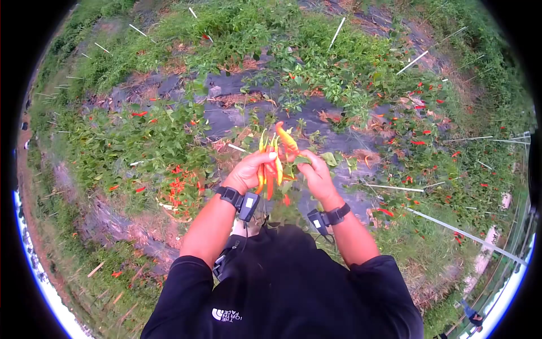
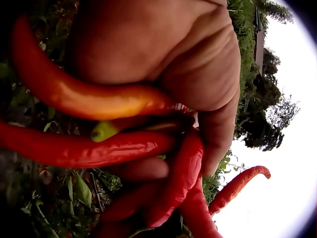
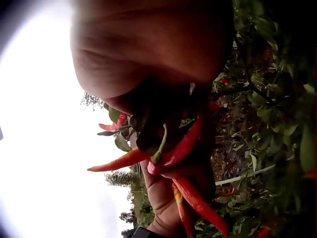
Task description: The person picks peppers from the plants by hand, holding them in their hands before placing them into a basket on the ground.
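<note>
My left hand [image 1: 251,170] grips a bunch of long chili peppers [image 1: 270,182], red, orange and yellow, some hanging down below the fingers. In the left wrist view an orange chili [image 2: 106,99] and a red chili [image 2: 84,150] stick out of the grasp, with others crossing under them. Close beside it, my right hand [image 1: 318,176] holds a leafy chili branch [image 3: 251,85] whose stem runs out past the hand in the right wrist view. An orange chili [image 1: 287,137] stands up between the two hands. The right fingertips are mostly hidden in shadow and leaves.
Chili plants [image 1: 152,135] with red fruit grow in rows on both sides. Dark plastic mulch [image 1: 333,121] covers the ground between them. A pile of red chilies [image 1: 179,186] lies to the left. Thin pale stakes [image 1: 395,187] lean among the plants.
</note>
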{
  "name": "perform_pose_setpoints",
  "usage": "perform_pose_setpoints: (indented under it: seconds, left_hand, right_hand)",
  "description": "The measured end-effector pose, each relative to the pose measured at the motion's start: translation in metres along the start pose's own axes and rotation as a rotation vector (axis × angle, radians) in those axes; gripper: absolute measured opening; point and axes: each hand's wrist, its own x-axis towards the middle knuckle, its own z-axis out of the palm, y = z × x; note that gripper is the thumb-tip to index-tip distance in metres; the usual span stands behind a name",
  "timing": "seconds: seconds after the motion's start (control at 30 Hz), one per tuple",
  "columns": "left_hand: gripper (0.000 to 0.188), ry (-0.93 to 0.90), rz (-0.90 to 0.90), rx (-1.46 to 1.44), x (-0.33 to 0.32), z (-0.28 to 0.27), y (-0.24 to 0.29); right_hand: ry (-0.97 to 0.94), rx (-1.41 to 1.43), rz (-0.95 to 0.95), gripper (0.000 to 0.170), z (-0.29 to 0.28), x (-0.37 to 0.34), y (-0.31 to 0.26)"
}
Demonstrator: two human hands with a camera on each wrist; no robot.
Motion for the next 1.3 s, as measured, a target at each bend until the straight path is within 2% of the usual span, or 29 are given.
perform_pose_setpoints:
  seconds: [0.03, 0.17, 0.23, 0.27, 0.3, 0.33, 0.37, 0.43, 0.47, 0.5, 0.53, 0.6, 0.63, 0.7, 0.77, 0.8, 0.83, 0.87, 0.9, 0.97, 1.0, 1.03, 1.1, 1.17, 1.2, 1.27, 1.3]
  left_hand:
    - [0.028, -0.010, 0.020, -0.038, -0.001, 0.015, 0.002]
    - [0.026, -0.065, 0.099, -0.104, 0.013, 0.008, 0.011]
    - [0.024, -0.046, 0.256, 0.092, 0.013, 0.022, 0.026]
    - [0.025, 0.002, 0.263, 0.167, 0.006, 0.032, 0.034]
    - [0.025, -0.003, 0.375, 0.275, 0.002, 0.042, 0.041]
    - [0.026, 0.035, 0.413, 0.355, -0.004, 0.051, 0.046]
    - [0.026, 0.071, 0.452, 0.436, -0.012, 0.061, 0.049]
    - [0.022, 0.221, 0.520, 0.612, -0.030, 0.093, 0.056]
    - [0.024, 0.269, 0.605, 0.720, -0.034, 0.102, 0.056]
    - [0.026, 0.312, 0.691, 0.825, -0.038, 0.110, 0.058]
    - [0.026, 0.280, 0.691, 0.835, -0.040, 0.118, 0.060]
    - [0.024, 0.280, 0.829, 0.866, -0.049, 0.134, 0.066]
    - [0.023, 0.235, 0.740, 0.810, -0.056, 0.139, 0.071]
    - [0.025, 0.168, 0.717, 0.785, -0.059, 0.139, 0.073]
    - [0.029, 0.123, 0.648, 0.756, -0.062, 0.129, 0.068]
    - [0.032, 0.080, 0.578, 0.724, -0.063, 0.125, 0.064]
    - [0.044, 0.146, 0.557, 0.690, -0.066, 0.123, 0.056]
    - [0.050, 0.104, 0.513, 0.572, -0.065, 0.124, 0.052]
    - [0.056, 0.088, 0.480, 0.458, -0.070, 0.125, 0.048]
    - [0.062, 0.107, 0.412, 0.251, -0.070, 0.112, 0.039]
    - [0.065, 0.091, 0.370, 0.191, -0.073, 0.110, 0.037]
    - [0.064, 0.094, 0.311, 0.162, -0.077, 0.102, 0.035]
    - [0.061, 0.079, 0.319, 0.149, -0.081, 0.091, 0.026]
    - [0.055, 0.171, 0.329, 0.157, -0.089, 0.091, 0.016]
    - [0.047, 0.260, 0.364, 0.195, -0.093, 0.082, 0.010]
    - [0.044, 0.302, 0.365, 0.254, -0.106, 0.069, 0.003]
    - [0.042, 0.326, 0.362, 0.322, -0.113, 0.067, 0.002]
  right_hand:
    - [0.016, 0.002, 0.004, 0.020, -0.001, 0.001, 0.000]
    - [-0.037, -0.094, 0.046, 0.020, -0.007, -0.003, -0.017]
    - [0.006, -0.129, 0.116, 0.020, -0.010, -0.003, -0.030]
    - [0.009, -0.128, 0.115, 0.020, -0.008, -0.001, -0.030]
    - [0.161, -0.028, 0.069, 0.020, -0.004, 0.004, -0.032]
    - [0.314, 0.074, 0.021, 0.019, -0.003, 0.008, -0.033]
    - [0.324, 0.078, 0.014, 0.019, -0.007, 0.012, -0.026]
    - [0.385, -0.180, -0.265, 0.021, -0.021, 0.024, -0.007]
    - [0.422, -0.104, -0.196, 0.024, -0.022, 0.024, -0.013]
    - [0.449, -0.110, -0.213, 0.024, -0.025, 0.028, -0.014]
    - [0.504, -0.189, -0.268, 0.022, -0.028, 0.031, -0.014]
    - [0.617, -0.380, -0.404, 0.021, -0.030, 0.037, -0.032]
    - [0.631, -0.383, -0.411, 0.021, -0.031, 0.039, -0.043]
    - [0.563, -0.416, -0.383, 0.020, -0.033, 0.040, -0.061]
    - [0.615, -0.377, -0.406, 0.018, -0.030, 0.041, -0.092]
    - [0.537, -0.243, -0.312, 0.016, -0.028, 0.039, -0.112]
    - [0.459, -0.111, -0.225, 0.017, -0.030, 0.039, -0.124]
    - [0.362, -0.167, -0.184, 0.021, -0.030, 0.039, -0.126]
    - [0.344, -0.153, -0.180, 0.021, -0.027, 0.035, -0.128]
    - [0.027, -0.087, 0.061, 0.024, -0.016, 0.028, -0.127]
    - [-0.071, -0.058, 0.121, 0.024, -0.009, 0.022, -0.120]
    - [-0.126, -0.040, 0.127, 0.024, 0.001, 0.018, -0.113]
    - [-0.203, -0.036, 0.206, 0.024, 0.016, 0.008, -0.102]
    - [-0.249, -0.091, 0.222, 0.026, 0.033, 0.000, -0.090]
    - [-0.252, -0.108, 0.139, 0.026, 0.040, -0.003, -0.085]
    - [-0.211, -0.080, -0.016, 0.027, 0.056, -0.009, -0.059]
    - [-0.226, -0.077, -0.010, 0.027, 0.060, -0.010, -0.062]
